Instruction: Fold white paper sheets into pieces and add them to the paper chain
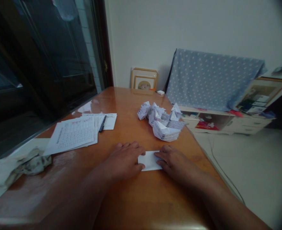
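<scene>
A small folded white sheet of paper (149,161) lies on the brown table in front of me. My left hand (126,159) has its thumb and forefinger at the paper's left edge, gripping it. On the other side, the fingertips and thumb of my right hand (173,161) hold down the paper's right end. Just beyond the hands stand several nested folded paper boats (168,131) made from printed sheets, with more pointed folded pieces behind them.
Left of my hands lie printed sheets (76,134) with a black pen (102,124) on them. A crumpled cloth (34,161) rests near the table's left edge. Framed pictures (144,80) lean at the far end. A cable (227,175) runs along the floor at right.
</scene>
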`<move>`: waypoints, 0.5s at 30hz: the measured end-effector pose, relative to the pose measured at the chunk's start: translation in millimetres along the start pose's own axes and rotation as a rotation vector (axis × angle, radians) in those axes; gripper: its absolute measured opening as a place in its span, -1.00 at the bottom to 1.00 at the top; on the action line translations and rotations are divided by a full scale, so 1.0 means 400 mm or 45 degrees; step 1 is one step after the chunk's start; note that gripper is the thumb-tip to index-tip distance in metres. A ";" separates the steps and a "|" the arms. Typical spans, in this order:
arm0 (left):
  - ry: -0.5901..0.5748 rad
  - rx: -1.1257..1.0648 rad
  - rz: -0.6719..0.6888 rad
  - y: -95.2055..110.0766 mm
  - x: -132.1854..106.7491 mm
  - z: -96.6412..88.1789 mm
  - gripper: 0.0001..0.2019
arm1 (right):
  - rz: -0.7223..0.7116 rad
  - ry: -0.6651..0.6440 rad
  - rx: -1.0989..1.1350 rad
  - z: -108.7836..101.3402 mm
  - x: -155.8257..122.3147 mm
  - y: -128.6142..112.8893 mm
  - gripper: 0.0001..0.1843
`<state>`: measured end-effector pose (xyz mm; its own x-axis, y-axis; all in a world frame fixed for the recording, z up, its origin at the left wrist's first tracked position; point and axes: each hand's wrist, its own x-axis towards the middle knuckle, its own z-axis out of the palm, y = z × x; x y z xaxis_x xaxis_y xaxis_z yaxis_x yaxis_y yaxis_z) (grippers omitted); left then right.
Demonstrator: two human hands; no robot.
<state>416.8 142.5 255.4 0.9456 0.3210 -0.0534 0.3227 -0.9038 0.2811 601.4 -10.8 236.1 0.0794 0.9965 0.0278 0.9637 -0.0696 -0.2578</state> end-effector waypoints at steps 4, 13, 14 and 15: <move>0.005 0.011 0.013 -0.001 -0.001 0.000 -0.64 | 0.013 0.018 -0.073 -0.004 -0.006 -0.017 -0.73; 0.013 0.035 0.005 -0.011 0.002 0.009 -0.59 | 0.033 0.004 -0.300 -0.037 -0.009 -0.080 -0.70; 0.012 0.037 0.001 -0.011 0.002 0.010 -0.58 | 0.021 0.030 -0.342 -0.041 -0.014 -0.096 -0.71; 0.014 0.038 -0.004 -0.012 0.003 0.012 -0.58 | 0.005 0.058 -0.384 -0.043 -0.019 -0.114 -0.72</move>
<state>416.5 145.8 249.7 0.9441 0.3266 -0.0436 0.3268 -0.9109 0.2521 561.1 -16.2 264.1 0.0878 0.9935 0.0724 0.9950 -0.0909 0.0406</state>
